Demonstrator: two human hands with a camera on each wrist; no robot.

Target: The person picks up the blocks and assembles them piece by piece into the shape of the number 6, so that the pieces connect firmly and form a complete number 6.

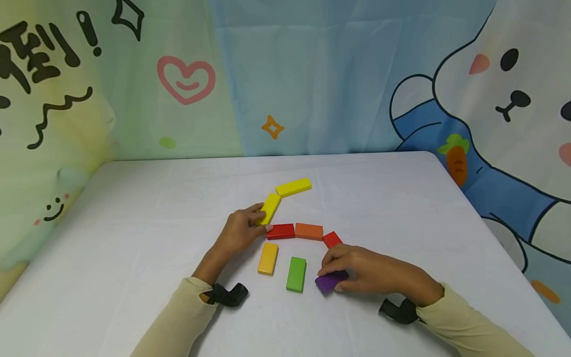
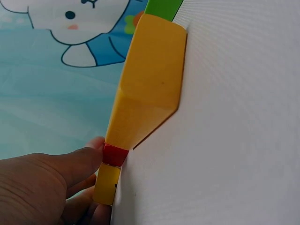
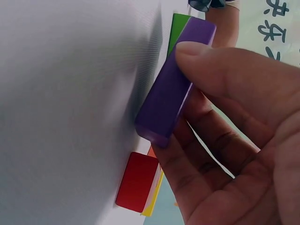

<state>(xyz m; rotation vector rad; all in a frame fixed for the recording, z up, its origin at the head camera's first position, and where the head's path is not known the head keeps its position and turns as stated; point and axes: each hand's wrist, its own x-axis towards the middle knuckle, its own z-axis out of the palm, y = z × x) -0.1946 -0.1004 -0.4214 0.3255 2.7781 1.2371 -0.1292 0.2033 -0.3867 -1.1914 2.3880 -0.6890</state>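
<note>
You are clamping a purple block point(image 1: 327, 281) between the thumb and fingers of your right hand point(image 1: 363, 267), right of a green block point(image 1: 296, 274), while your left hand point(image 1: 241, 228) is touching the nearer yellow block point(image 1: 272, 202) and a red block point(image 1: 283, 231) left of the orange block point(image 1: 309, 231); whether it is pinching either, the views cannot tell.

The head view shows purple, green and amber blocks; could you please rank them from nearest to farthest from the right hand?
1. Purple block: in the right hand.
2. Green block: just left.
3. Amber block: farther left.
</note>
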